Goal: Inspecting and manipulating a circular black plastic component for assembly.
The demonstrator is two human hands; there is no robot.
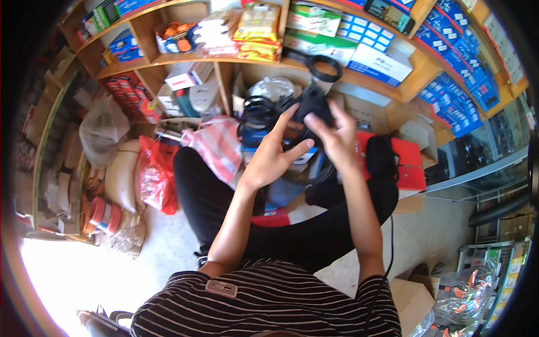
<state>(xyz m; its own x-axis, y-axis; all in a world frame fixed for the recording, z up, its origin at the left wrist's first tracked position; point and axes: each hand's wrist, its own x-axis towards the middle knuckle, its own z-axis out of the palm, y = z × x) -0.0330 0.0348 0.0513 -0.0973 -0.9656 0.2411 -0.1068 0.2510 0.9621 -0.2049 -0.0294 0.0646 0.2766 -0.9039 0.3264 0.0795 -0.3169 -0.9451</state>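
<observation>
In front of me, at the shelf unit's lower compartment, my right hand (338,137) grips a dark black item (313,108), soft-looking like a pouch, with thumb on top and fingers along its far side. Its exact kind does not show clearly. My left hand (272,156) is just left of it, thumb and fingers spread apart, the index fingertip close to the item's left edge. Coiled black cables (259,112) and a clear plastic bag (270,89) lie beyond my left hand. A black ring-shaped object (325,68) with a handle sits just beyond the black item.
Wooden shelves (222,59) full of boxes and packets stand ahead. A red box (409,163) with a black case (381,157) on it lies to the right. On the left are a red plastic bag (157,180) and a white sack (122,174). A glass cabinet (497,151) stands far right.
</observation>
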